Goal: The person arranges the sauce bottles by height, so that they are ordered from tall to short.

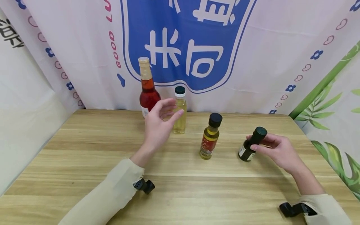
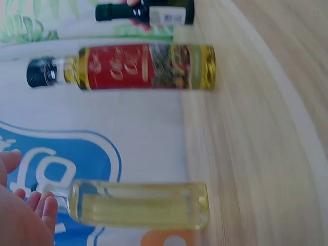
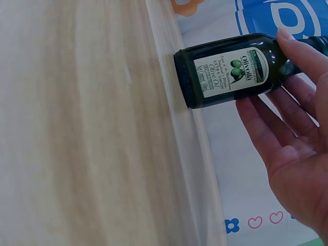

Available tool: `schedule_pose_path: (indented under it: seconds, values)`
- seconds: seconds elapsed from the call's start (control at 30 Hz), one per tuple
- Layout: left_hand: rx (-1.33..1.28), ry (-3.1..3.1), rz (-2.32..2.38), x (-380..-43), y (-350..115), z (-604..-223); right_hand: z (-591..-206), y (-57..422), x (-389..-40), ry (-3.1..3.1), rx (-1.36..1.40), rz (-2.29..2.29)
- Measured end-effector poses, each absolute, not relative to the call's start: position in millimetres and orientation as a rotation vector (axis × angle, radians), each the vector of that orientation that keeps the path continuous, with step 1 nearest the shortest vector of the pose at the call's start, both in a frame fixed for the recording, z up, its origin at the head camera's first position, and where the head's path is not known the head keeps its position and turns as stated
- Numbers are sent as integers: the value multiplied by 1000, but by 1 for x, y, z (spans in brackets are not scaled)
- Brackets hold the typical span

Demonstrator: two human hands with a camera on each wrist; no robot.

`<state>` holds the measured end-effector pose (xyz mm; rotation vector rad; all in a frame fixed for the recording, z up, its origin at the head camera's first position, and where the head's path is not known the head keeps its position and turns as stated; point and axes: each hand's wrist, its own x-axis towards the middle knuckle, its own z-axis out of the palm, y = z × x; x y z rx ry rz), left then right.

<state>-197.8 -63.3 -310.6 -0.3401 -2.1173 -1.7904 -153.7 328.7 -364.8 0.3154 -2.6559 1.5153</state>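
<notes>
Right hand [image 1: 281, 153] grips the tilted dark bottle [image 1: 247, 152]. Left hand [image 1: 158, 125] is at the pale bottle [image 1: 179, 125]; contact cannot be confirmed. Red-label bottle [image 1: 209, 142] stands on the table [image 1: 197, 193] between the hands. Tall bottle [image 1: 147, 89] stands partly behind the left hand.

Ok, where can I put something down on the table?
The table is bare between the left sleeve and right sleeve, and left of the tall red bottle. It's crowded where that bottle, the left hand and the pale yellow bottle bunch together.

Dark green bottle [image 3: 228, 72], white-labelled, held near neck; clear bottle of yellow liquid [image 2: 141, 205] upright, farther left.
</notes>
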Motion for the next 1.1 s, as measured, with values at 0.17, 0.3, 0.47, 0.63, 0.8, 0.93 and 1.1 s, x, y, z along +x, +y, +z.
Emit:
schedule_pose_path:
  seconds: [0.17,0.3,0.47,0.63,0.8,0.93,1.1]
  values:
    - [-434,-2156,-1904,-186,-54,-306,-365,329,-154,-2658,312,1519]
    - [-517,-2197,-1961,-178,-45,-305,-364,329,-154,-2660,302,1531]
    - [-590,-2243,-2009,-172,-32,-309,-364,329,-154,-2671,306,1514]
    - [-589,-2283,-2067,-170,-18,-314,-364,330,-154,-2675,309,1510]
    - [-534,-2331,-2110,-171,-6,-320,-364,331,-154,-2664,358,1513]
    - [-476,-2391,-2114,-171,0,-323,-364,331,-155,-2655,378,1519]
    - [-433,-2448,-2100,-172,3,-326,-365,331,-156,-2661,377,1519]
